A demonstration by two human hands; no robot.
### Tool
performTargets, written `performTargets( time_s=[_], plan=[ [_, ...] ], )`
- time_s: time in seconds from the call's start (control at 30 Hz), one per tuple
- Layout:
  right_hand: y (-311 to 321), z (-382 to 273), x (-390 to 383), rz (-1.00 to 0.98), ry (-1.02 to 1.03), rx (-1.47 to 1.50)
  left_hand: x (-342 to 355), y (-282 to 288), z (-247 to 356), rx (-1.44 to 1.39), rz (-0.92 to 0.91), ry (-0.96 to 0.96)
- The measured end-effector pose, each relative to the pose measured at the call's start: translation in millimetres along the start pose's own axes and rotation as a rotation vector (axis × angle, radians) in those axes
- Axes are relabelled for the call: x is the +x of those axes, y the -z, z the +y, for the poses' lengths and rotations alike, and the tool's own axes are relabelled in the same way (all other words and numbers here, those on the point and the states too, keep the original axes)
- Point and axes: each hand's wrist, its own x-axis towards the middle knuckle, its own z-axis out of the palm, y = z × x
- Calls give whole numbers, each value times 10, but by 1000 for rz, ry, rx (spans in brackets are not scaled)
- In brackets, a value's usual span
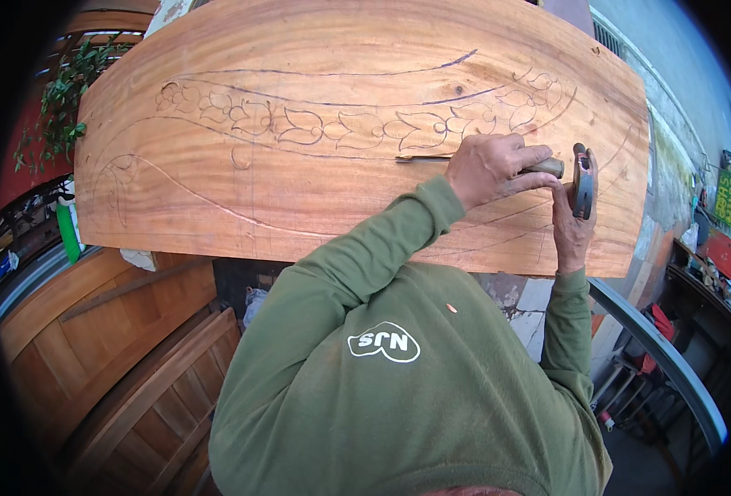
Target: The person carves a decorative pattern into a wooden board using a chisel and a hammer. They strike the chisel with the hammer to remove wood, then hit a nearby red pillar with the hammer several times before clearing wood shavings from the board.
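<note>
A wide wooden board (pixel 316 194) lies before me, drawn with dark flower and leaf outlines and long curved lines. My left hand (pixel 495 168) is closed round a chisel (pixel 551 168) held low along the board. Its thin dark blade points left, with the tip at a long drawn line below the flowers. At the right my right hand (pixel 573 227) grips a hammer (pixel 582 192) whose dark head stands just beyond the butt of the chisel handle. The hammer's handle is mostly hidden, and the left palm covers the chisel's middle.
Panelled wooden pieces (pixel 134 388) stand below the board at the left. A leafy plant (pixel 72 99) hangs by its left end. A pale blue metal rail (pixel 671 355) runs at lower right, near a cluttered shelf (pixel 704 277). The wall (pixel 671 50) rises at upper right.
</note>
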Motion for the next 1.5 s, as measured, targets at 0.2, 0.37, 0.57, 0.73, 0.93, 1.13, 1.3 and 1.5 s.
performTargets(
  time_s=[0.2, 0.37, 0.57, 0.73, 0.93, 1.13, 1.3, 1.5],
  plan=[
    [347, -208, 335, 641, -65, 726, 10, 15, 26, -14, 53, -15],
    [-162, -88, -123, 41, -33, 112, -46, 74, 5, 14, 19, -41],
    [442, -280, 295, 538, -153, 584, -51, 90, -1, -10, 81, -35],
    [-408, -214, -280, 110, 66, 125, -68, 124, 16, 39, 4, -40],
    [271, -383, 141, 420, -157, 480, -88, 185, -14, -37, 52, -28],
    [-482, -247, -341, 90, 72, 83, -92, 234, 24, 29, -55, -31],
    [219, -381, -28, 247, -192, 345, -124, 283, -9, -34, 46, -63],
    [-423, -167, -336, 256, 44, 196, -113, 306, 5, 8, 32, -74]
  ],
)
